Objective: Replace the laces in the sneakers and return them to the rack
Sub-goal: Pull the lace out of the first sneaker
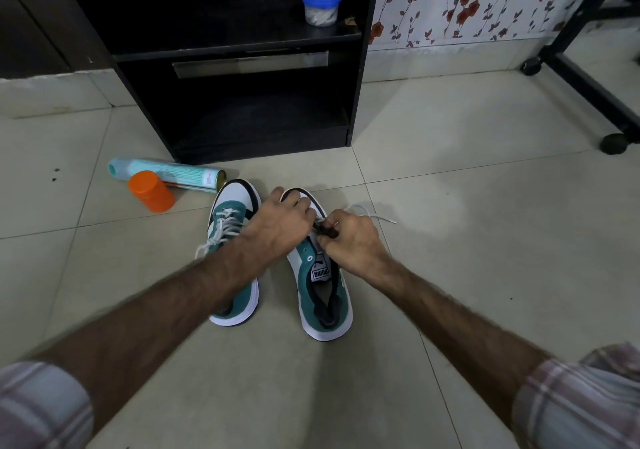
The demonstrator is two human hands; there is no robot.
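Both hands pinch the lace (360,211) over the right sneaker (320,275), left hand (280,223) and right hand (349,240) almost touching; limp, light cord, best gripped near its stiff tip.

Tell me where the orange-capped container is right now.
In the head view the orange-capped container lies on the tiled floor, left of the sneakers, touching the pale blue spray can in front of the black rack.
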